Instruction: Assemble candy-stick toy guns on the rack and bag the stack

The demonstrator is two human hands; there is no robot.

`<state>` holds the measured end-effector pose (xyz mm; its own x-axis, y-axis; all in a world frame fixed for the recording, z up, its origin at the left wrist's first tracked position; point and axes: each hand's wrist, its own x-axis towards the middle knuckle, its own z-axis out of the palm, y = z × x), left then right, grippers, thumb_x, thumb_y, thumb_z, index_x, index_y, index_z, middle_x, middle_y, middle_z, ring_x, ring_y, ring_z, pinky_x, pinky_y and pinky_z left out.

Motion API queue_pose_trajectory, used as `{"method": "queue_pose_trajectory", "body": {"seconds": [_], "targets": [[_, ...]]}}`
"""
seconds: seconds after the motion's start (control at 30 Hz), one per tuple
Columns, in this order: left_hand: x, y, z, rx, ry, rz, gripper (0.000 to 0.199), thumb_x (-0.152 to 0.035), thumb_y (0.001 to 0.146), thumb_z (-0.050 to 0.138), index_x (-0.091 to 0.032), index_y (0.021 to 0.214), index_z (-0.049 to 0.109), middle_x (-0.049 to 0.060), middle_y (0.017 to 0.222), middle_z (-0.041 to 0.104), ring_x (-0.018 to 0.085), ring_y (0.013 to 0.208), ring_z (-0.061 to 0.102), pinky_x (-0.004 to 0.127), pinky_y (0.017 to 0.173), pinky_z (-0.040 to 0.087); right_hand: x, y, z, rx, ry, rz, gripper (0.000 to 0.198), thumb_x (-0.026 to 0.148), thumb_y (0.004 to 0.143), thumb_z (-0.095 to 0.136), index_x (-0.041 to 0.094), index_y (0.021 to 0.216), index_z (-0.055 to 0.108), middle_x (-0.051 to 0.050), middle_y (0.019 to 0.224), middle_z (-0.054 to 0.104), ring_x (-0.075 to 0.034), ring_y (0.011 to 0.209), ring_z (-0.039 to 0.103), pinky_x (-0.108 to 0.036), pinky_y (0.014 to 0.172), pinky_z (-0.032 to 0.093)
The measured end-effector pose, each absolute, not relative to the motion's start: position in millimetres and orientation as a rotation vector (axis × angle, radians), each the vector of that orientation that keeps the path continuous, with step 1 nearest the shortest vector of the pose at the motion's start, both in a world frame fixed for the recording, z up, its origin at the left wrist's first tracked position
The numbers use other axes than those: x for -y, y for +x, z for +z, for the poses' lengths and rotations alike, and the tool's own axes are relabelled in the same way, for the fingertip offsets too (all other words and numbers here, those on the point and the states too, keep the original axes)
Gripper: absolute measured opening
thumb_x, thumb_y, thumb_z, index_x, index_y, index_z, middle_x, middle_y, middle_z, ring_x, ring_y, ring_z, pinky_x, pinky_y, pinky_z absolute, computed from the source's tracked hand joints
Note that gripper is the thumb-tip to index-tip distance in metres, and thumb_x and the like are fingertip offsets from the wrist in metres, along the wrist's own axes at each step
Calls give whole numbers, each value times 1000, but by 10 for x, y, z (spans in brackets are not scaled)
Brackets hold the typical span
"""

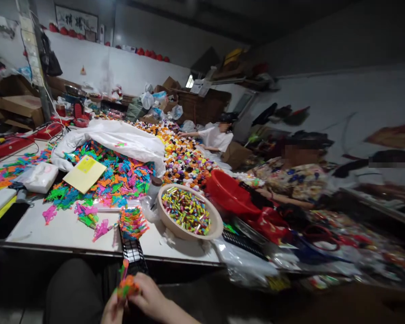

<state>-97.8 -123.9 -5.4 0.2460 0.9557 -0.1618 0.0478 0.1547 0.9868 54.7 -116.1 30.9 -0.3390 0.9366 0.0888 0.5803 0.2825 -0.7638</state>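
Right grip (150, 294), left grip (112, 309) closed — orange-green toy (127, 287) (blurred).

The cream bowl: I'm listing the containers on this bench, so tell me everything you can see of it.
The cream bowl looks round and wide-mouthed, smooth and plastic-like, with no handle visible. It stands upright on the white tabletop, near the front edge, holding many small cylindrical pieces, many yellow or green. A red basin sits just behind it to the right; whether they touch is unclear. Nobody is touching the bowl.
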Motion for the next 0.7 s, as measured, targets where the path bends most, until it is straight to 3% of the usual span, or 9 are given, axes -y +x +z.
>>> {"method": "queue_pose_trajectory", "body": {"seconds": [0.1, 0.2, 0.3, 0.4, 0.53, 0.7], "targets": [[1303, -879, 42, -1166, 1254, 827, 56, -76, 70, 42, -22, 70, 57, 2, 58, 52, 19, 58, 52, 33, 60, 46, 1218, 712, 317, 1480, -1408, 909, 52, 70, 77, 36, 20, 66, 44, 0, 57, 46, -13, 53, 42, -26, 53, 39], [1368, -865, 204, -1195, 1394, 749, 46, -66, 70, 51, -19, 71, 53, -1, 59, 46, 14, 56, 46, 26, 57, 41, 1239, 859, 361, 1150, -1397, 953, 50, 71, 75, 38, 23, 63, 32, 5, 49, 32, -10, 44, 34, -25, 46, 35], [1407, -882, 305, -1149, 1413, 715, 38, -56, 80, 44, -19, 74, 51, -1, 63, 47, 13, 58, 46, 25, 58, 40, 1261, 1001, 395, 985, -1338, 973, 45, 66, 81, 19, 24, 69, 27, 8, 48, 24, -11, 41, 29, -26, 48, 39], [1438, -894, 334, -1097, 1419, 725, 37, -50, 87, 36, -19, 82, 56, 2, 71, 53, 15, 65, 52, 28, 67, 45, 1287, 1148, 403, 940, -1427, 857, 37, 58, 86, 22, 24, 75, 31, 6, 55, 34, -11, 47, 36, -25, 55, 43], [1436, -906, 315, -1221, 1547, 803, 29, -42, 82, 50, -19, 89, 67, 8, 97, 63, 22, 99, 57, 35, 96, 41, 1295, 1335, 375, 1098, -1585, 678, 35, 54, 83, 43, 20, 81, 51, -2, 74, 52, -14, 71, 52, -30, 73, 47], [1395, -922, 268, -1269, 1472, 776, 27, -35, 83, 52, -16, 93, 68, 8, 97, 68, 22, 96, 61, 35, 94, 43, 1298, 1469, 273, 1341, -1537, 704, 27, 39, 79, 57, 22, 98, 63, -6, 102, 51, -14, 81, 57, -35, 80, 50]]}}
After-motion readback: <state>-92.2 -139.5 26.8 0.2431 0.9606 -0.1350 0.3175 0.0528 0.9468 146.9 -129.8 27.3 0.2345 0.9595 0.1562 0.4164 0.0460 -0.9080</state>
